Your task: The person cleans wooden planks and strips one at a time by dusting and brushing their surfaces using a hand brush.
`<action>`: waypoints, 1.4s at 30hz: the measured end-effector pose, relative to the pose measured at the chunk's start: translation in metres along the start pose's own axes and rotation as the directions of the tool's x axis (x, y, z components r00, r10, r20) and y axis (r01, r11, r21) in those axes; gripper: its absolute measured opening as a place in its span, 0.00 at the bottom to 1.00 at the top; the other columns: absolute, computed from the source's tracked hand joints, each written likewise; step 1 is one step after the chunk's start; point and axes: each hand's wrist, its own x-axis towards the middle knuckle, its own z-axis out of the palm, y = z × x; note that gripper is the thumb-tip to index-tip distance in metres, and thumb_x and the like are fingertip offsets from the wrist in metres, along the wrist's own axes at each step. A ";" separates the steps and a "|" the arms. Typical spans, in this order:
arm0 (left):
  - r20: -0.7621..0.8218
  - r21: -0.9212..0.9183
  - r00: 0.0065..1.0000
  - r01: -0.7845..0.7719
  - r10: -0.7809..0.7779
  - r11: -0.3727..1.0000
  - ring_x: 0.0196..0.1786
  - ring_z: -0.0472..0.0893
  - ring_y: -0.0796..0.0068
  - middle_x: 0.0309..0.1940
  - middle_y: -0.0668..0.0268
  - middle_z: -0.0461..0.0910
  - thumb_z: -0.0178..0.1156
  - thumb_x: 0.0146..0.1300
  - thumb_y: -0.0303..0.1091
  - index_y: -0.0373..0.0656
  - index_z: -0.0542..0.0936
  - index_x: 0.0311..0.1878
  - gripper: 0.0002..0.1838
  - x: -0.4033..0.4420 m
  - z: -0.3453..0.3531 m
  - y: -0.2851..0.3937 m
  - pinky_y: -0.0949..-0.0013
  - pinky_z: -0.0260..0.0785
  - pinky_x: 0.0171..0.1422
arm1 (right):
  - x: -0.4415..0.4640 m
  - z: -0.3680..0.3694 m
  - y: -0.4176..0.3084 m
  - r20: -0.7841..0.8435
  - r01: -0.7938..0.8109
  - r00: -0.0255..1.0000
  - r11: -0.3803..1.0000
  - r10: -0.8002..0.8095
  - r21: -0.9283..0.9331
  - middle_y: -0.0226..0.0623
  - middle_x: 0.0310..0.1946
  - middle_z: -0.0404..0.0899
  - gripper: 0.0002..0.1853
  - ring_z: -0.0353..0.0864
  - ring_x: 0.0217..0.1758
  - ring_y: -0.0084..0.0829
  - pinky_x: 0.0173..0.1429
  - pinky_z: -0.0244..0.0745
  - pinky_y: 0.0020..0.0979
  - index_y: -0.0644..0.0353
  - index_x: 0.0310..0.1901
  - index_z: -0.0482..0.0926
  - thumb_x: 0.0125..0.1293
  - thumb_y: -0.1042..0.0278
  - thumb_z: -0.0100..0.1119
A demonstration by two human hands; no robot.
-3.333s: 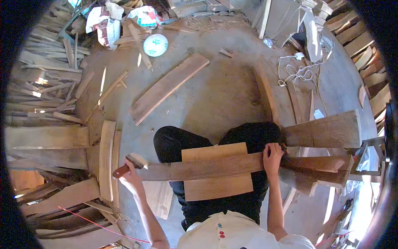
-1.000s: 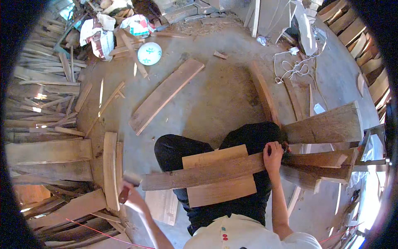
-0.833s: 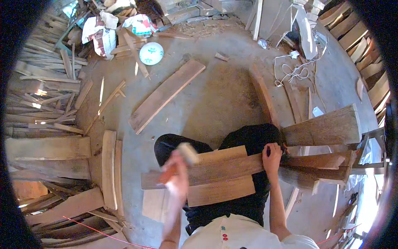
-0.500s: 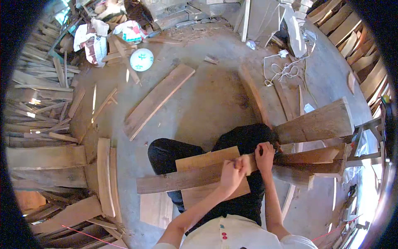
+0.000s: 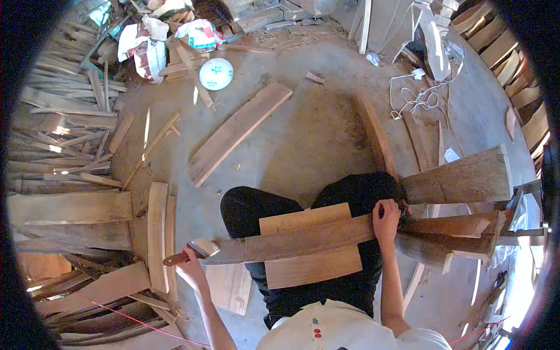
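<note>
My left hand [image 5: 191, 270] is closed round a flat brush [image 5: 204, 248] with a brown handle and pale bristles. The brush lies at the left end of a long brown plank [image 5: 291, 245], its bristles touching or just over the wood. That plank rests across a wider, lighter board [image 5: 312, 271] on my lap, over black trousers [image 5: 251, 204]. At the plank's right end my right hand [image 5: 386, 221] is closed, gripping the edge; its fingertips are partly hidden.
Thick planks [image 5: 458, 175] reach in close on my right. Boards [image 5: 157, 233] and stacked timber [image 5: 67, 207] lie to my left. Ahead on the floor are a loose plank [image 5: 239, 134], a round white object with green marks [image 5: 216, 74] and a white cord [image 5: 423, 100].
My left hand has swept the brush from near the plank's right end to its left end. My right hand stays at the right end. The whole view has shifted slightly.
</note>
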 end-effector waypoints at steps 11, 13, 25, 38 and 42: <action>0.571 -0.525 0.684 -0.122 0.455 0.842 0.31 0.79 0.80 0.31 0.69 0.81 0.56 0.68 0.40 0.39 0.80 0.44 0.13 -0.135 0.093 0.165 0.73 0.71 0.31 | -0.001 -0.002 0.001 0.024 0.006 1.000 0.999 -0.005 -0.036 0.38 0.33 0.72 0.03 0.71 0.42 0.43 0.46 0.65 0.41 0.58 0.33 0.73 0.57 0.71 0.57; 0.539 -0.594 0.491 -0.354 0.684 0.722 0.40 0.83 0.72 0.38 0.64 0.84 0.58 0.65 0.35 0.43 0.81 0.44 0.09 -0.175 0.118 0.176 0.72 0.74 0.39 | -0.002 -0.005 -0.001 0.049 -0.015 0.999 0.999 0.016 -0.037 0.38 0.33 0.73 0.03 0.72 0.42 0.43 0.46 0.65 0.41 0.58 0.33 0.74 0.57 0.71 0.57; 0.659 -0.522 0.584 -0.100 0.474 0.847 0.38 0.81 0.77 0.38 0.65 0.83 0.60 0.63 0.28 0.38 0.79 0.47 0.11 -0.155 0.082 0.100 0.72 0.73 0.45 | -0.001 -0.001 0.001 0.013 -0.011 1.000 1.000 0.011 -0.011 0.39 0.33 0.73 0.03 0.72 0.41 0.44 0.46 0.65 0.42 0.58 0.32 0.74 0.57 0.71 0.57; -0.119 0.172 0.977 -0.157 0.178 0.973 0.40 0.81 0.63 0.40 0.54 0.82 0.56 0.64 0.27 0.33 0.81 0.44 0.10 -0.030 -0.030 -0.055 0.64 0.75 0.44 | 0.001 0.000 0.002 0.029 -0.017 0.999 1.000 0.018 -0.005 0.38 0.33 0.72 0.04 0.71 0.41 0.43 0.47 0.65 0.42 0.58 0.33 0.73 0.57 0.70 0.57; -0.260 0.089 0.850 -0.452 0.459 0.888 0.34 0.82 0.68 0.34 0.55 0.83 0.59 0.64 0.31 0.31 0.81 0.41 0.11 -0.016 0.000 0.007 0.65 0.75 0.39 | -0.001 0.000 0.001 0.024 -0.016 1.000 1.000 0.016 -0.020 0.38 0.33 0.72 0.04 0.71 0.42 0.43 0.47 0.65 0.43 0.58 0.33 0.74 0.58 0.70 0.56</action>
